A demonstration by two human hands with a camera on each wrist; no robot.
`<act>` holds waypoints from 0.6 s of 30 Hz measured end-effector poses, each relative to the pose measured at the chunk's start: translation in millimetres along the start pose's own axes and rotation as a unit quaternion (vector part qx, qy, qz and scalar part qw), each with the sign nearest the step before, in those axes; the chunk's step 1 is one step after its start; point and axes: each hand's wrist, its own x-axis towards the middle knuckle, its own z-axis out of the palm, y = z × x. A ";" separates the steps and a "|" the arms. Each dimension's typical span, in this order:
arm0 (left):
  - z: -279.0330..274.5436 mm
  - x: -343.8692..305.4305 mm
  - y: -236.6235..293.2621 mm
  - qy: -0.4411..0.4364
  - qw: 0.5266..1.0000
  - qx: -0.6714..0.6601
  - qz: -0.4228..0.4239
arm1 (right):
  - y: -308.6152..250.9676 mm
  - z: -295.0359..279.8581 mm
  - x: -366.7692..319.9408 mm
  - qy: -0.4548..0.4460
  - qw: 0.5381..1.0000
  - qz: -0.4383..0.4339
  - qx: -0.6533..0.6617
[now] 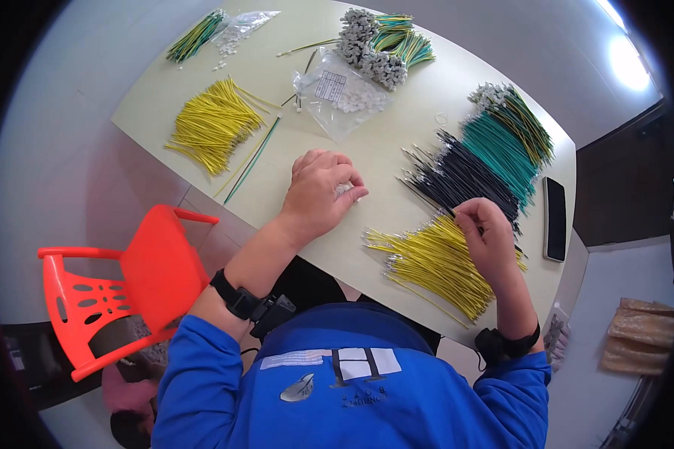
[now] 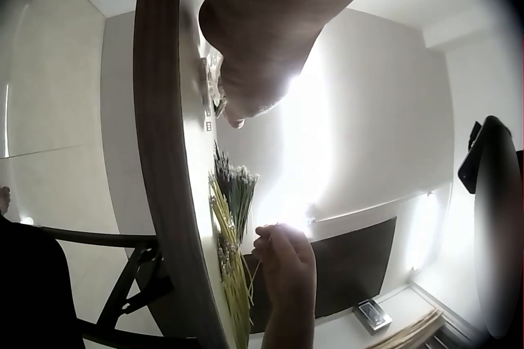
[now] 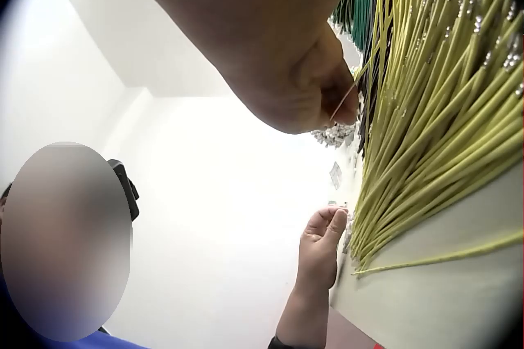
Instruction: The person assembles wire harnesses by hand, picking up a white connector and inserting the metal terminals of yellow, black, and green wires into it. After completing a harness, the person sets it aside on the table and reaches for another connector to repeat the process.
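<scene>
My left hand (image 1: 318,191) is over the middle of the table, its fingers curled round several small white connectors (image 1: 343,188), with thumb and forefinger close together at one. Over the yellow wires (image 1: 438,262) at the right is my right hand (image 1: 490,236), thumb and forefinger pinching a thin yellow wire (image 3: 342,102). Beyond these yellow wires lie black wires (image 1: 468,176) with metal ends, then green wires (image 1: 502,150). A clear bag (image 1: 337,97) of white connectors lies beyond my left hand. The left palm is hidden in the left wrist view.
Another yellow wire bundle (image 1: 213,123) lies at the left of the table. At the back stand bundles of wires with connectors (image 1: 382,49). A phone (image 1: 554,218) lies near the right edge. A red chair (image 1: 138,284) stands left, with a person (image 1: 131,396) beyond it.
</scene>
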 end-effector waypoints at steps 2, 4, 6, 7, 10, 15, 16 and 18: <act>-0.9 0.2 -1.1 0.021 1.000 -0.018 -0.003 | -4.5 -3.1 1.5 0.000 1.000 0.013 0.016; -5.2 -0.5 -1.7 0.001 1.000 -0.017 0.008 | -10.2 -5.9 3.2 0.002 0.998 0.036 0.047; -9.5 -1.2 -2.5 -0.036 0.999 -0.012 0.030 | -15.4 -5.4 4.6 -0.011 0.998 0.037 0.039; -9.9 -1.5 -2.0 -0.036 0.999 -0.011 0.030 | -17.9 -4.4 5.1 -0.025 0.998 0.038 0.031; -6.7 -1.1 0.8 -0.077 0.996 -0.017 0.042 | -20.9 0.3 6.0 -0.045 0.999 0.023 0.013; -1.8 4.3 5.0 -0.064 0.993 0.004 0.094 | -19.9 6.9 7.6 -0.049 0.999 -0.020 -0.002; 0.2 6.3 10.0 -0.074 0.993 -0.072 0.056 | -20.5 8.2 8.2 -0.043 0.999 -0.024 0.003; 6.7 9.5 21.4 -0.094 0.970 -0.223 -0.022 | -25.9 9.5 9.5 -0.044 0.999 -0.027 0.002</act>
